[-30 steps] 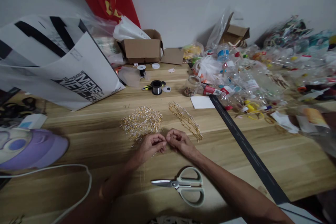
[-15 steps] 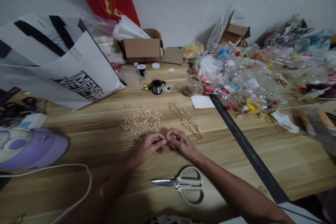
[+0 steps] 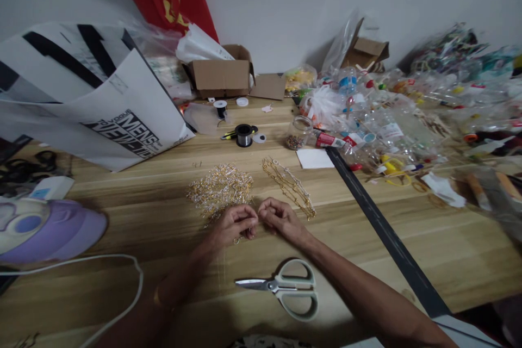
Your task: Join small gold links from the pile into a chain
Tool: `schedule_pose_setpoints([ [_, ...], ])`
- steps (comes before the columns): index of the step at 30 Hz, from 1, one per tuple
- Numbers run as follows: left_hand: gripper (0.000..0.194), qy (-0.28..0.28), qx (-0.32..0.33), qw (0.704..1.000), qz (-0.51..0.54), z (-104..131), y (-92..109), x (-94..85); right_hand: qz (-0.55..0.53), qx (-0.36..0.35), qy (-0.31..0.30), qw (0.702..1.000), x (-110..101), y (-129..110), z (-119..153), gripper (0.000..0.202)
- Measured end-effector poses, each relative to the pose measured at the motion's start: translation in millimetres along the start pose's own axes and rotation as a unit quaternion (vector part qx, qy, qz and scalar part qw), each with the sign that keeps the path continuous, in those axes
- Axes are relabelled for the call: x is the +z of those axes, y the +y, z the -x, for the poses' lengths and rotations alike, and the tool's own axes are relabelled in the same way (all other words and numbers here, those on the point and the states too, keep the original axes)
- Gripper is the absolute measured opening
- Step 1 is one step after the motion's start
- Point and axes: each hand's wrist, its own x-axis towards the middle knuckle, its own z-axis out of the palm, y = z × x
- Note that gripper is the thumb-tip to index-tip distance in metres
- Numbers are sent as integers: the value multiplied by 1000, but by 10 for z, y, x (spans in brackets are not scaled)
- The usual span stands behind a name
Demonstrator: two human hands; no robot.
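Note:
Just in front of the pile of gold and silver chain point(image 3: 223, 187), my left hand point(image 3: 234, 224) is closed in a pinch. From under its fingers hangs a bit of thin chain with a small ring point(image 3: 236, 240). My right hand point(image 3: 282, 219) is also pinched, its fingertips close to the left ones. Whatever lies between them is too small to make out. Strands of beaded chain point(image 3: 287, 187) lie stretched out beyond my right hand. Below both hands, scissors point(image 3: 281, 285) with pale handles rest on the wooden table point(image 3: 196, 293).
At the back stand wire spools point(image 3: 243, 135), a cardboard box point(image 3: 221, 76) and a jar of beads point(image 3: 299, 133). Plastic bottles point(image 3: 389, 130) crowd the right. On the left are a white paper bag point(image 3: 122, 119), a purple cap point(image 3: 61, 231) and a white cable point(image 3: 138, 272).
My fingertips have drawn slightly apart, and the ring below my left hand shows more plainly. The things on the table have stayed in place.

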Motion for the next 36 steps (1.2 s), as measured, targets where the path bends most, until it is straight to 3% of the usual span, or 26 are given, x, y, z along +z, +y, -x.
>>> schedule_pose_setpoints([
  [6,36,1,-5,1000,15,-2,21,-55,37,12,-28,999,-57,-30,-14,35],
  [11,36,-6,-14,1000,2,-2,20,-70,76,3,-15,997,-68,-16,-17,33],
  [20,29,45,24,993,-106,1,68,-39,225,-110,5,968,-65,43,11,20],
  [27,16,72,76,972,-212,21,76,-13,298,-203,-12,933,-56,51,34,18],
  [36,12,70,107,918,-375,62,98,33,355,-219,-18,909,-49,92,53,20],
])
